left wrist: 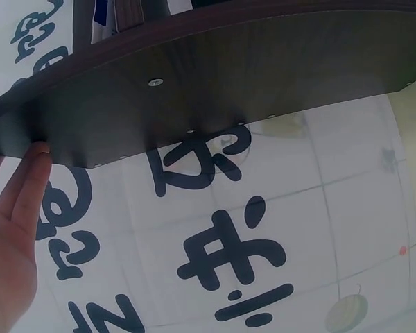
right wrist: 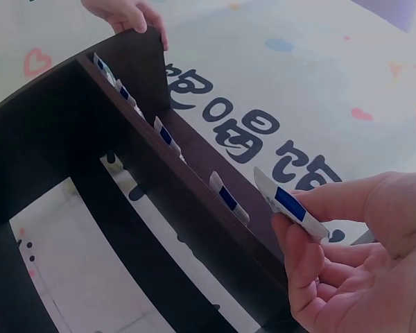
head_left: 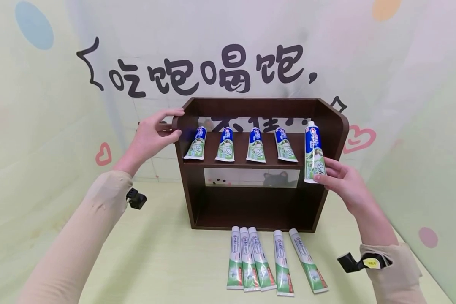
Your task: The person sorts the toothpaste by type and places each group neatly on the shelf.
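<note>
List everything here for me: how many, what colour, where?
Open two-tier shelf unit: one, dark brown, centre.
Flat tabletop: one, pale yellow-green, beneath the shelf unit.
Broad toothpaste tubes: five, blue, white and green; four on the upper board, one held at right.
Slim tubes: five, white, green and red, on the tabletop.
Printed backdrop: one, pale, behind; shows black lettering, pink hearts, coloured spots.
Wrist cameras: two, black, one per wrist.
Long sleeves: two, beige, on the arms.
Left hand: one, bare, gripping the shelf unit's left side.
Right hand: one, bare, holding a broad tube.
</note>
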`<state>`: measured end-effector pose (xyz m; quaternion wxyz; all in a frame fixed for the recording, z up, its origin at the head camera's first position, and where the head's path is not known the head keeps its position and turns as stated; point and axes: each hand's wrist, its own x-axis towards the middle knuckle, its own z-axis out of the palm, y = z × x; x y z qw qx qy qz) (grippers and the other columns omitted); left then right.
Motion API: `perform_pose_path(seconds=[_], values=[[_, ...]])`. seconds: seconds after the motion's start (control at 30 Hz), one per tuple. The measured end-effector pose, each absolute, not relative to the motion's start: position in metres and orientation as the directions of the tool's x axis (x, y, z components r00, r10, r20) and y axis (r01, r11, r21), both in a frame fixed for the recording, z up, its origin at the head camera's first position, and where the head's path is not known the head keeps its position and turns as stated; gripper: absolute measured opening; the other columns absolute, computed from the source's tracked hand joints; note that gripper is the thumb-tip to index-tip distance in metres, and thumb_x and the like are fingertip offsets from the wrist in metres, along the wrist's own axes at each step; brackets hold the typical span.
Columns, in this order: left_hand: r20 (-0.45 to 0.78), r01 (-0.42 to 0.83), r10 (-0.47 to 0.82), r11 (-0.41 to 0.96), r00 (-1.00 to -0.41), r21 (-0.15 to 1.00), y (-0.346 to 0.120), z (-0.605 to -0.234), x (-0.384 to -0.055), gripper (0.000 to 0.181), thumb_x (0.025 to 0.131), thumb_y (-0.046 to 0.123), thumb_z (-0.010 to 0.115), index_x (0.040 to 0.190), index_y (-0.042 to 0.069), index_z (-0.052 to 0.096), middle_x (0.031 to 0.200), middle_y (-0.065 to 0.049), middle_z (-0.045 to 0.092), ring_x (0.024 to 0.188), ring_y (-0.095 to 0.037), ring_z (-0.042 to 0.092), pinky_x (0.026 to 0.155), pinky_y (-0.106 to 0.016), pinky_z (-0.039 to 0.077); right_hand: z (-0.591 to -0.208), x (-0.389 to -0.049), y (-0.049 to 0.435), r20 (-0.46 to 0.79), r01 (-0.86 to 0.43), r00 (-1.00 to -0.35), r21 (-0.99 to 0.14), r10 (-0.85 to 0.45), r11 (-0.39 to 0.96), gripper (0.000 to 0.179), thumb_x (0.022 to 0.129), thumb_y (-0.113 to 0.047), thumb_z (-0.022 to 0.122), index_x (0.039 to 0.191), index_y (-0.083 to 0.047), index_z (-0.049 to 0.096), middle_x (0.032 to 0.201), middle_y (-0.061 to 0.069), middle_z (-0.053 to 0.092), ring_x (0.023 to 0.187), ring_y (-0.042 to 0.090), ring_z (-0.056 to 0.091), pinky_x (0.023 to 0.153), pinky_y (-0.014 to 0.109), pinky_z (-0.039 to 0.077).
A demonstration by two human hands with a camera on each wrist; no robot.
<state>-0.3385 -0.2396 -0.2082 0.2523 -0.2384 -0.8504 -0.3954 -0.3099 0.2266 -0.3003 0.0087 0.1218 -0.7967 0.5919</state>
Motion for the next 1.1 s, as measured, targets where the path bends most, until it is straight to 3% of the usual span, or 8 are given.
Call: perform_pose_path(seconds=[0.23, 0.5, 0.73, 0.83, 0.93, 1.1], values=[[0.628, 0.61, 0.202, 0.576, -0.751, 0.544, -0.238, -0.206, -0.338, 0.044, 0.089, 0.005, 0.066, 0.133, 0.005, 0.059, 0.143, -0.01, 0.057, 0.109, -0.041, 0.068, 0.081, -0.01, 0.056, -0.301, -0.315, 0.23, 0.171, -0.211, -0.972, -0.938, -0.162, 0.276, 0.074, 0.096, -0.025, 0.063, 0.156, -0.003, 0.025, 0.1, -0.03, 0.062, 0.092, -0.009, 0.065, 0.086, 0.013, 0.05], [0.614, 0.598, 0.201, 0.578, -0.764, 0.556, -0.237, -0.206, -0.336, 0.043, 0.089, 0.003, 0.065, 0.132, 0.006, 0.059, 0.145, -0.009, 0.056, 0.108, -0.039, 0.069, 0.081, -0.009, 0.056, -0.303, -0.317, 0.232, 0.152, -0.19, -0.978, -0.933, -0.144, 0.307, 0.074, 0.097, -0.033, 0.062, 0.155, -0.003, 0.027, 0.12, -0.014, 0.06, 0.095, -0.008, 0.062, 0.088, 0.01, 0.052], [0.619, 0.603, 0.2, 0.573, -0.76, 0.555, -0.239, -0.208, -0.338, 0.044, 0.09, 0.006, 0.066, 0.133, 0.006, 0.059, 0.145, -0.009, 0.056, 0.11, -0.042, 0.067, 0.082, -0.011, 0.056, -0.304, -0.315, 0.232, 0.173, -0.197, -0.978, -0.945, -0.114, 0.259, 0.073, 0.098, -0.035, 0.06, 0.154, -0.002, 0.028, 0.099, -0.027, 0.062, 0.087, -0.003, 0.061, 0.08, 0.009, 0.053], [0.617, 0.602, 0.2, 0.572, -0.761, 0.556, -0.239, -0.208, -0.339, 0.044, 0.09, 0.007, 0.066, 0.133, 0.007, 0.059, 0.145, -0.009, 0.056, 0.111, -0.041, 0.067, 0.083, -0.011, 0.056, -0.305, -0.314, 0.231, 0.206, -0.224, -0.974, -0.94, -0.094, 0.259, 0.071, 0.097, -0.033, 0.061, 0.154, -0.003, 0.031, 0.099, -0.026, 0.064, 0.086, -0.004, 0.062, 0.079, 0.009, 0.054], [0.617, 0.602, 0.198, 0.569, -0.761, 0.56, -0.239, -0.208, -0.338, 0.044, 0.09, 0.005, 0.066, 0.133, 0.007, 0.059, 0.145, -0.008, 0.056, 0.11, -0.039, 0.068, 0.082, -0.01, 0.056, -0.306, -0.312, 0.23, 0.231, -0.243, -0.97, -0.918, -0.076, 0.313, 0.072, 0.096, -0.035, 0.064, 0.154, -0.007, 0.032, 0.118, -0.009, 0.067, 0.09, -0.005, 0.062, 0.08, 0.009, 0.054], [0.618, 0.603, 0.198, 0.568, -0.761, 0.56, -0.239, -0.208, -0.338, 0.044, 0.089, 0.003, 0.066, 0.132, 0.006, 0.059, 0.145, -0.009, 0.056, 0.11, -0.039, 0.069, 0.081, -0.008, 0.055, -0.308, -0.305, 0.227, 0.255, -0.244, -0.966, -0.857, -0.038, 0.455, 0.074, 0.093, -0.043, 0.065, 0.155, -0.017, 0.033, 0.146, 0.019, 0.051, 0.104, 0.005, 0.054, 0.078, 0.009, 0.053]])
